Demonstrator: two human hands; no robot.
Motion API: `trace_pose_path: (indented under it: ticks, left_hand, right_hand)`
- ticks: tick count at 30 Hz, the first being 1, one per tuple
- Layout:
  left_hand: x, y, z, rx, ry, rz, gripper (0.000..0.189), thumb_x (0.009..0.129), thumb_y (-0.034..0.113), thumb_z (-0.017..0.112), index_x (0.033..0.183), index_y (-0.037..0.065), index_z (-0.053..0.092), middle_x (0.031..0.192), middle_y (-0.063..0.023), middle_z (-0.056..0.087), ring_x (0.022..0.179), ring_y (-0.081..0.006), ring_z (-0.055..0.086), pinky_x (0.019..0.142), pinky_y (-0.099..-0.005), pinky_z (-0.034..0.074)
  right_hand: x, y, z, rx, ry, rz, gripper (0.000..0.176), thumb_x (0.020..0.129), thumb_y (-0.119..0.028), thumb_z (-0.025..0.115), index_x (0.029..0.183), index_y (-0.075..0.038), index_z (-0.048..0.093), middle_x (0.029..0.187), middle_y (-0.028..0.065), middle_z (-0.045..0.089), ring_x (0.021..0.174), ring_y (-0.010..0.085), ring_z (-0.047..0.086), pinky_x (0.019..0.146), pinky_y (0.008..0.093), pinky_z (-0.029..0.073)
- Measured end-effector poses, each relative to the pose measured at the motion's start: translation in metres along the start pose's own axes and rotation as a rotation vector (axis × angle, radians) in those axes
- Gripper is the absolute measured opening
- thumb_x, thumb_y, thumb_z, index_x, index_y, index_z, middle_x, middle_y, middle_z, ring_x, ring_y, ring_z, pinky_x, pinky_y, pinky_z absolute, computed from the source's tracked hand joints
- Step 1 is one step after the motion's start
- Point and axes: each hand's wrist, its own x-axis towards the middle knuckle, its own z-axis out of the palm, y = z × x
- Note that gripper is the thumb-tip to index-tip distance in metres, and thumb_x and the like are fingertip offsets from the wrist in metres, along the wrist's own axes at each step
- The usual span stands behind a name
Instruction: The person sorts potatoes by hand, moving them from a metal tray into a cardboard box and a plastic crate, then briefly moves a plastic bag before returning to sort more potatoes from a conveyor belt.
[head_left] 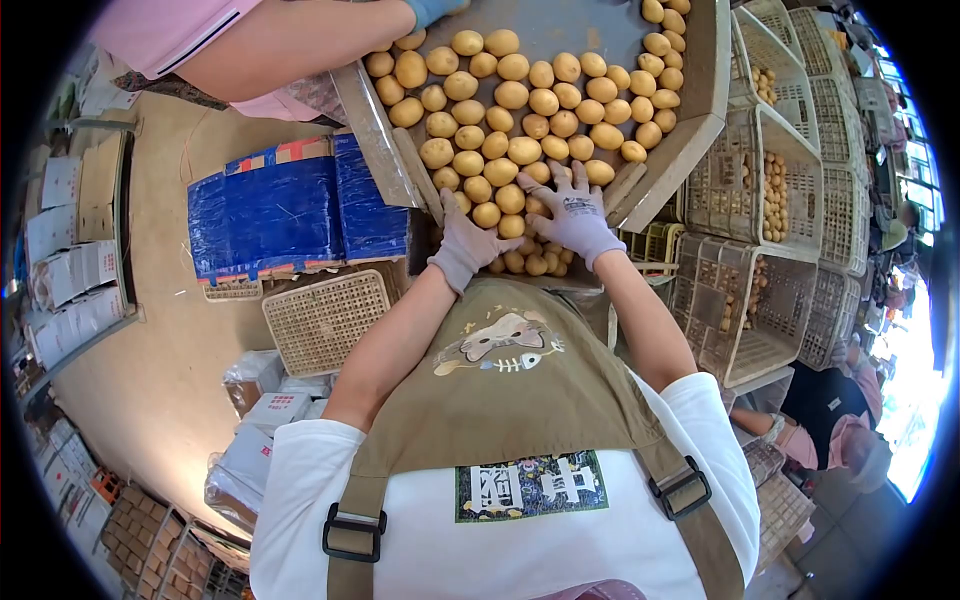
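Many yellow potatoes (523,151) lie spread over a grey sorting table (590,18) that narrows toward my body. My left hand (468,247), in a pale glove, rests at the left side of the narrow end, thumb and fingers apart beside the nearest potatoes. On the right side, my right hand (577,217), in a similar glove with dark print, lies with spread fingers touching several potatoes. Neither hand is closed around one. Below the table's lip, between my hands and apron, more potatoes (527,262) show; what holds them is mostly hidden.
Another person's arm (290,45) with a blue glove reaches in at upper left. Plastic crates (735,300), some holding potatoes, are stacked at right. A blue-covered box (270,220) and an upturned-looking crate (328,322) stand left. Another person (825,415) is at far right.
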Motion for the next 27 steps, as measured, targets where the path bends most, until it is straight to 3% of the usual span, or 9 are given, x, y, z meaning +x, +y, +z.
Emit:
trace_pose_path:
  ticks: [4,6,8,11,14,16,20,25,27]
  left_hand:
    - [-0.001,-0.001,0.003,0.039,0.062,0.016,0.092,0.088,0.084,0.023,0.157,0.022,0.024,0.161,-0.008,0.028,0.147,-0.0374,0.028,0.109,-0.0734,0.024]
    - [-0.001,-0.002,0.005,0.067,0.125,0.03,0.09,0.089,0.083,0.024,0.156,0.023,0.025,0.161,-0.0073,0.029,0.147,-0.0363,0.029,0.109,-0.0735,0.023]
    - [-0.001,-0.003,0.003,0.085,0.201,0.041,0.087,0.09,0.081,0.026,0.156,0.023,0.026,0.161,-0.0067,0.029,0.146,-0.035,0.03,0.109,-0.0739,0.023]
    - [-0.007,-0.005,0.004,0.054,0.274,0.034,0.072,0.095,0.07,0.04,0.151,0.025,0.035,0.155,-0.0063,0.038,0.142,-0.0314,0.036,0.113,-0.065,0.024]
    - [0.009,0.003,-0.042,0.209,0.202,0.046,0.06,0.098,0.058,0.049,0.147,0.024,0.042,0.15,-0.0044,0.045,0.138,-0.0275,0.041,0.112,-0.0603,0.03]
    - [0.004,-0.001,-0.032,0.247,0.216,0.109,0.055,0.099,0.051,0.053,0.145,0.024,0.044,0.147,-0.0035,0.048,0.136,-0.0257,0.043,0.11,-0.0547,0.035]
    - [-0.003,-0.003,-0.004,0.106,0.213,0.142,0.074,0.094,0.067,0.045,0.152,0.022,0.035,0.157,-0.004,0.037,0.145,-0.0284,0.033,0.113,-0.0622,0.024]
    - [-0.009,-0.003,0.008,0.059,0.16,0.112,0.086,0.091,0.078,0.031,0.156,0.022,0.025,0.162,-0.0043,0.028,0.148,-0.0315,0.026,0.112,-0.0665,0.022]
    - [0.022,0.001,-0.055,0.417,0.014,0.267,0.087,0.091,0.079,0.03,0.156,0.022,0.025,0.162,-0.0048,0.028,0.148,-0.0312,0.027,0.112,-0.0665,0.023]
  right_hand:
    - [0.002,0.004,0.001,0.066,0.009,-0.007,0.065,0.087,-0.047,0.064,0.148,-0.043,0.044,0.158,0.0168,0.033,0.145,0.0478,0.024,0.115,0.061,0.023]
    - [0.021,0.025,0.004,0.562,-0.02,0.072,0.064,0.086,-0.047,0.063,0.147,-0.04,0.046,0.16,0.0146,0.029,0.147,0.0438,0.022,0.116,0.0604,0.022]
    - [0.027,0.021,-0.02,0.604,0.274,0.081,0.051,0.088,-0.041,0.062,0.137,-0.028,0.06,0.151,0.0167,0.045,0.137,0.0367,0.043,0.112,0.0492,0.035]
    - [0.03,0.011,-0.016,-0.125,0.666,0.059,0.035,0.089,-0.034,0.062,0.121,-0.02,0.071,0.134,0.018,0.06,0.12,0.0369,0.058,0.101,0.0443,0.046]
    - [0.039,0.036,-0.042,0.416,0.247,0.163,0.047,0.086,-0.043,0.065,0.129,-0.025,0.066,0.15,0.0202,0.042,0.135,0.0396,0.042,0.11,0.0505,0.036]
    - [0.053,0.045,-0.037,0.426,0.341,0.218,0.067,0.08,-0.055,0.067,0.143,-0.036,0.052,0.164,0.0203,0.017,0.149,0.0455,0.018,0.116,0.0595,0.023]
    - [0.032,-0.004,-0.024,0.071,0.064,0.154,0.077,0.081,-0.06,0.066,0.15,-0.043,0.038,0.165,0.0225,0.01,0.145,0.0599,0.006,0.112,0.0724,0.011]
    - [0.009,0.005,0.007,-0.006,0.134,-0.035,0.069,0.081,-0.057,0.065,0.146,-0.046,0.045,0.168,0.0127,0.009,0.15,0.0463,0.013,0.117,0.066,0.004]
    - [0.009,0.003,0.005,-0.016,0.124,-0.026,0.068,0.081,-0.057,0.066,0.146,-0.046,0.046,0.168,0.0121,0.009,0.15,0.045,0.015,0.117,0.0652,0.004]
